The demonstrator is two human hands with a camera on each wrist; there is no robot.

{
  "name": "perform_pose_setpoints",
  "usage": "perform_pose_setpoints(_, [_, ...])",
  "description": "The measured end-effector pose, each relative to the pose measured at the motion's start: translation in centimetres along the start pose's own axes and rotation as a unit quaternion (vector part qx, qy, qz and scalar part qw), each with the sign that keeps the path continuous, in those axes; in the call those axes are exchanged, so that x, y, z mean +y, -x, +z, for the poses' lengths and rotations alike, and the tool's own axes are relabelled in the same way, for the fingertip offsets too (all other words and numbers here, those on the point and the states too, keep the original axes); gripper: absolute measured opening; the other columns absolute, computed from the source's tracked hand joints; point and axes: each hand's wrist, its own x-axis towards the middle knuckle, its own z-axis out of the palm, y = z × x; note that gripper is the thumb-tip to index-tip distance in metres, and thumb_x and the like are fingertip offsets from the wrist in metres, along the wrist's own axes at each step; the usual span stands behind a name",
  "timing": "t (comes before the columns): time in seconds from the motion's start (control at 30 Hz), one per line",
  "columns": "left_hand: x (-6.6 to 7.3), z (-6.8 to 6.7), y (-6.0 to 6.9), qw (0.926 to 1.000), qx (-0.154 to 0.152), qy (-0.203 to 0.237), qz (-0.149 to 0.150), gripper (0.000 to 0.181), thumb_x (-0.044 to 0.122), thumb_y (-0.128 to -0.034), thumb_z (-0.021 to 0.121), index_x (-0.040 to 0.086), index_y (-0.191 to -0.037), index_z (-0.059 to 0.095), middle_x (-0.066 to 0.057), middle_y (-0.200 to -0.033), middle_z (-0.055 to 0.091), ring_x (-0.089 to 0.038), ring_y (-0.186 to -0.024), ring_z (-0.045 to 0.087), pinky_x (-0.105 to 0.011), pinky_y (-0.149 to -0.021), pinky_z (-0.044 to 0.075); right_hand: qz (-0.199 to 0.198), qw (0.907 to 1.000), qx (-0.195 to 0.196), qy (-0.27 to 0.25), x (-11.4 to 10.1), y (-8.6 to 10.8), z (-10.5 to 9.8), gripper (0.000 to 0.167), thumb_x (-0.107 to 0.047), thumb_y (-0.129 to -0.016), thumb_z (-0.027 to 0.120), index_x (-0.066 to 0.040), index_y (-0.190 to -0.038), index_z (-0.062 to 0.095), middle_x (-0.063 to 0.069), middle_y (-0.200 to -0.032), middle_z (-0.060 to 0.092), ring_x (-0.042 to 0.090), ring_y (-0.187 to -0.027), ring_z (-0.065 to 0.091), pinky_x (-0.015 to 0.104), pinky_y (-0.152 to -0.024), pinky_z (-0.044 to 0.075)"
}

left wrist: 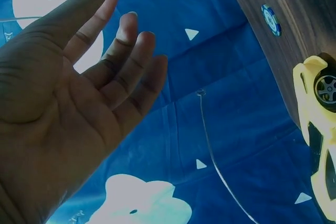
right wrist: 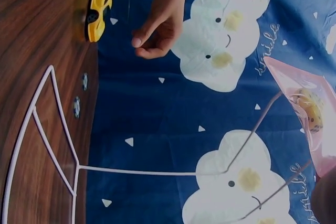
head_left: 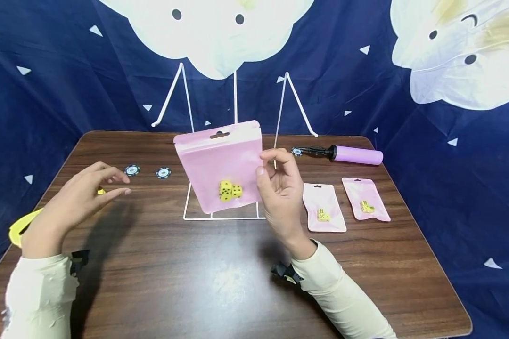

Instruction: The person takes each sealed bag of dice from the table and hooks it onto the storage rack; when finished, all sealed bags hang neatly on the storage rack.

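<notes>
My right hand (head_left: pixel 282 193) pinches the right edge of a pink pouch (head_left: pixel 195 174) with yellow dice (head_left: pixel 225 189) showing through its front. The pouch hangs upright in front of a white wire rack (head_left: pixel 225 219); in the right wrist view the pouch (right wrist: pixel 325 124) is at the right edge. My left hand (head_left: pixel 78 200) is raised at the left with nothing in it, its fingers relaxed and the thumb apart, as the left wrist view also shows the hand (left wrist: pixel 79 87).
Two pink pouches with dice (head_left: pixel 324 197) (head_left: pixel 360 188) lie at the right. Behind them is a purple pump (head_left: pixel 358 155). Poker chips (head_left: pixel 132 170) lie near the back. A yellow toy car (head_left: pixel 19 228) stands at the left, partly behind my left hand.
</notes>
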Motion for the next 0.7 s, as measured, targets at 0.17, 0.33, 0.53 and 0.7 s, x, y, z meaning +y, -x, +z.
perform_pose_setpoints(0.17, [0.0,0.1,0.1,1.0000,0.001,-0.001,0.004,0.021,0.003,-0.0897,0.086,0.012,-0.104,0.074,-0.011,-0.106,0.068,-0.024,-0.095,0.061,-0.026,-0.080,0.041,0.006,0.9999,-0.009,-0.011,0.3,0.2,0.7,0.034,0.018,-0.095,0.053,-0.003,-0.120,0.064,0.008,-0.119,0.057,0.013,-0.106,0.056,0.022,-0.095,0.049])
perform_pose_setpoints(0.33, [0.1,-0.1,0.1,1.0000,-0.003,0.001,-0.007,0.021,0.004,-0.0903,0.086,0.011,-0.105,0.074,-0.012,-0.107,0.068,-0.030,-0.096,0.063,-0.023,-0.079,0.040,0.028,0.9991,-0.019,-0.026,0.4,0.3,1.6,0.030,0.017,-0.097,0.052,0.000,-0.120,0.061,0.006,-0.118,0.057,0.012,-0.104,0.059,0.021,-0.089,0.051])
perform_pose_setpoints(0.53, [-0.1,0.0,0.1,1.0000,-0.004,0.000,-0.004,0.021,0.004,-0.0902,0.086,0.010,-0.106,0.074,-0.012,-0.106,0.068,-0.029,-0.095,0.062,-0.024,-0.078,0.040,0.049,0.9978,-0.017,-0.040,0.9,0.3,2.9,0.023,0.017,-0.098,0.051,0.009,-0.119,0.057,0.006,-0.119,0.056,0.013,-0.105,0.059,0.020,-0.089,0.051])
perform_pose_setpoints(0.7, [-0.2,0.0,0.1,1.0000,-0.003,-0.001,-0.003,0.021,0.004,-0.0903,0.086,0.010,-0.106,0.074,-0.012,-0.106,0.068,-0.028,-0.095,0.062,-0.026,-0.079,0.040,0.055,0.9972,-0.019,-0.047,1.2,0.3,3.7,0.024,0.018,-0.098,0.050,0.025,-0.121,0.045,0.002,-0.116,0.057,0.011,-0.104,0.060,0.020,-0.089,0.051])
